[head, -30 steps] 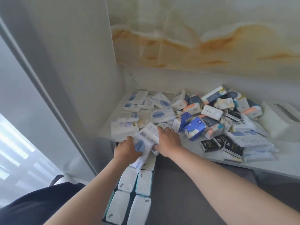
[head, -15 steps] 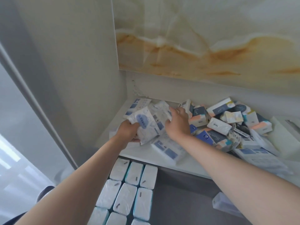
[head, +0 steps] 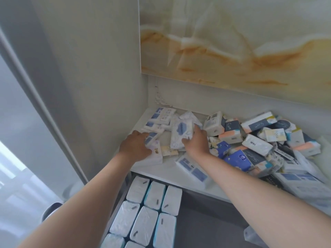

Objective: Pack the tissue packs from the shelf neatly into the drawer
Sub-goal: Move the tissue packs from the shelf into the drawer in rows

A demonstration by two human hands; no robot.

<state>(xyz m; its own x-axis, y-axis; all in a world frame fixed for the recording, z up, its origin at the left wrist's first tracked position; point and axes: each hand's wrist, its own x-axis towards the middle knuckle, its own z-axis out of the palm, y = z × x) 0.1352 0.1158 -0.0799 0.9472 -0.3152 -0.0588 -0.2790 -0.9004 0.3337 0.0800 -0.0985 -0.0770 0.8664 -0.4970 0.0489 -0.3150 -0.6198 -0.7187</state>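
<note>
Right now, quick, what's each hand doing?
Left hand: rests on small packs; grip cannot be told.
Right hand: holds the blue-cloud pack.

Piled loose over the white shelf [head: 161, 173]: small tissue packs [head: 256, 144] in white, navy, blue and peach wrappers, tilted and overlapping, thickest toward the right. Near the left corner, a white cloud-marked pack [head: 180, 133], tipped up on edge and gripped by the right hand [head: 196, 142]; just beside it, blue-and-white packs [head: 153, 136] lying flat under the left hand [head: 135, 147]. Below the shelf edge, in the open drawer [head: 206, 222], teal-edged packs [head: 143, 222], white on top, side by side in three tight columns, touching
</note>
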